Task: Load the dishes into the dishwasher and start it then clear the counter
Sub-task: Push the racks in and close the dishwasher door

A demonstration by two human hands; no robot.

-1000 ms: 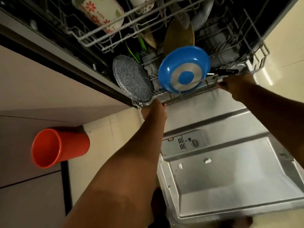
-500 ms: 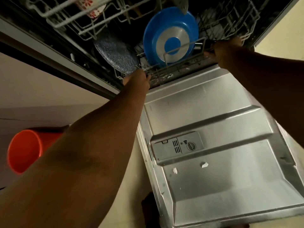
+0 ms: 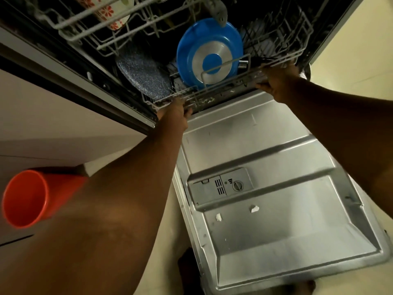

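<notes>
While both arms reached out over the open dishwasher door [image 3: 276, 220], each hand had hold of the lower rack [image 3: 225, 87] at its front rail. The left hand [image 3: 174, 112] met the rail at the rack's left front corner, fingers curled onto the wire, though the fingertips were lost among the wires. The right hand [image 3: 279, 81] gripped the same rail near its right end, fingers bent around it. Between the two hands and just beyond the rail, a blue pan [image 3: 209, 50] stood on edge in the rack, its underside turned toward the person. Just past the left hand a speckled grey dish [image 3: 144, 75] leaned in the rack beside the pan. Farther beyond and above both hands hung the upper rack [image 3: 72, 36], holding a white bowl with red flowers [image 3: 110, 15]. Nearer the person than the hands, the door showed its detergent dispenser [image 3: 221, 186] and two white scraps [image 3: 254, 209]. Left of the left forearm was an orange cup [image 3: 25, 199], its mouth toward the camera.
</notes>
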